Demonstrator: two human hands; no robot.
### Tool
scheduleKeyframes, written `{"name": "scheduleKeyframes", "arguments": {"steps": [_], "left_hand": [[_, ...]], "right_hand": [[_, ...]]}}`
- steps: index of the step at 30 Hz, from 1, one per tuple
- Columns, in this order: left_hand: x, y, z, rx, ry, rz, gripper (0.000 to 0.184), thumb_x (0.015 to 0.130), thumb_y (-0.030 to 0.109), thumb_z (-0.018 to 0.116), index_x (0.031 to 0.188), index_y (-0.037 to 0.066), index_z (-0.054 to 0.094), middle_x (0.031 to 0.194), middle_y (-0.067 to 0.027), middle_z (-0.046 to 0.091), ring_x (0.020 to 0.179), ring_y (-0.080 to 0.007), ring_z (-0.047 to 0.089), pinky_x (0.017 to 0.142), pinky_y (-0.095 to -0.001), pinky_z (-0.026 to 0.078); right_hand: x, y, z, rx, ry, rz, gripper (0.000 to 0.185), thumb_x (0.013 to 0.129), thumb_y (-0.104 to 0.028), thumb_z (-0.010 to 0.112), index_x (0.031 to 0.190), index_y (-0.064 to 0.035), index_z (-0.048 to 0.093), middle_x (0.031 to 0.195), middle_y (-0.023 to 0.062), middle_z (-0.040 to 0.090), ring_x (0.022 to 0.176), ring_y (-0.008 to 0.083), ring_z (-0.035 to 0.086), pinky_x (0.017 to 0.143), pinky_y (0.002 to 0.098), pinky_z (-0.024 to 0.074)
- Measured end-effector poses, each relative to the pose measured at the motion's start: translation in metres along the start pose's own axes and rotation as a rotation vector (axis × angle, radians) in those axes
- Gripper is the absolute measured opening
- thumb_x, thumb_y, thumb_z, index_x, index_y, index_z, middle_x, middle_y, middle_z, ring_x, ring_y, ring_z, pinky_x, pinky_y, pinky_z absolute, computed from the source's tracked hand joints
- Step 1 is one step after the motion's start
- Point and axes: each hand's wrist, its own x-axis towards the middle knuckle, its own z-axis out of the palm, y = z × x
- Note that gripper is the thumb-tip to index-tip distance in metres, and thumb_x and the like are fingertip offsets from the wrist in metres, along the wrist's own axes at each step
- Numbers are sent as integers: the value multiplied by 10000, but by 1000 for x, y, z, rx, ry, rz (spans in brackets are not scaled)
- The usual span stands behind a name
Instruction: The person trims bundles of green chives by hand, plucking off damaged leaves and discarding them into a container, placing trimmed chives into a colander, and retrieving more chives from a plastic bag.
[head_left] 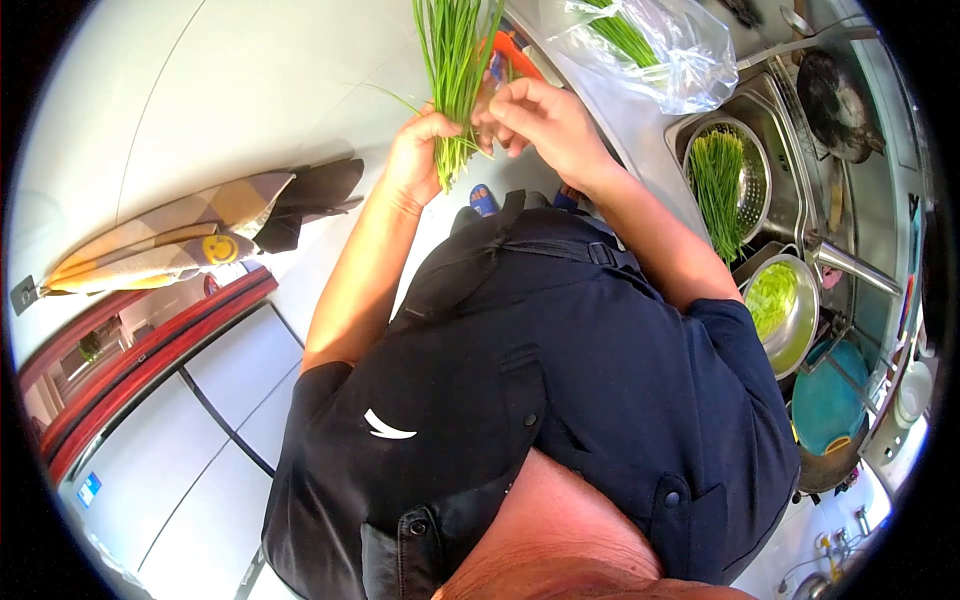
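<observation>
A bunch of green chives [455, 60] is gripped in my left hand [425, 145], its long leaves pointing away and the cut ends sticking out below my thumb. Close to the right side of the bunch is my right hand [550, 120], fingers curled and thumb pressed toward the forefinger; what it pinches, if anything, is too small to make out. One loose chive stalk pokes out to the left of the bunch. Behind my hands, an orange object [515, 55] is partly hidden.
On the counter at right lies a clear plastic bag [690, 60] with more chives. The sink [752, 105] holds a colander [757, 190] of chives. A metal bowl [805, 310] contains pale green leaves, beside a teal basin [830, 400]. Cloths [180, 225] hang at left.
</observation>
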Motion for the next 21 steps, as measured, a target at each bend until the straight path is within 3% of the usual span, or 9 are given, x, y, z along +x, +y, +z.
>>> {"name": "scheduleKeyframes", "arguments": {"steps": [3,7,9,10,13,15,18,21], "left_hand": [[0,-1,-6,16,-6,0,755,735,120,543,1469,-38,475,1164,-145,648,940,-269,635,826,-403,564],[-2,-1,-2,16,74,3,752,729,108,534,1464,-41,478,1265,-168,647,1002,-281,654,834,-416,575],[-2,-2,-2,-1,88,-4,747,727,103,530,1458,-44,486,1294,-174,642,1020,-281,657,853,-410,572],[-2,-1,-2,-17,101,-10,742,725,98,526,1452,-46,494,1324,-180,637,1037,-281,661,872,-404,568],[-2,-3,-2,7,126,-14,735,721,100,524,1440,-49,510,1321,-179,639,1069,-267,657,931,-377,548],[-4,-2,3,15,157,-10,740,719,101,521,1443,-54,507,1340,-182,632,1110,-268,649,970,-373,533],[-4,-2,9,13,185,2,757,717,102,515,1454,-65,495,1375,-191,618,1192,-274,629,1039,-373,504],[-4,1,14,9,187,-1,775,716,102,511,1471,-72,476,1410,-199,600,1250,-288,608,1087,-385,482]], "right_hand": [[-3,-7,2,-214,-10,-28,204,1007,-192,665,1069,0,700,921,34,732,786,106,670,660,243,527],[-2,0,8,-255,-2,-141,174,958,-167,715,1043,-16,734,859,20,735,748,116,675,646,260,517],[2,2,7,-590,3,-382,162,916,-129,770,1058,-54,760,847,14,710,729,96,654,641,261,510],[2,2,8,-590,3,-382,162,916,-129,770,1058,-54,760,847,14,710,729,96,654,641,261,510],[4,3,9,-738,29,-412,182,878,-113,779,1055,-75,765,846,47,698,733,156,681,662,283,524],[6,8,7,-859,46,-602,195,848,-104,782,1041,-89,772,876,63,706,743,220,693,675,321,540],[8,12,9,-925,66,-696,151,830,-89,773,980,-86,757,870,66,698,742,252,693,668,359,545],[7,8,13,-934,64,-622,105,819,-76,762,913,-79,713,851,63,676,724,246,687,650,369,540]]}}
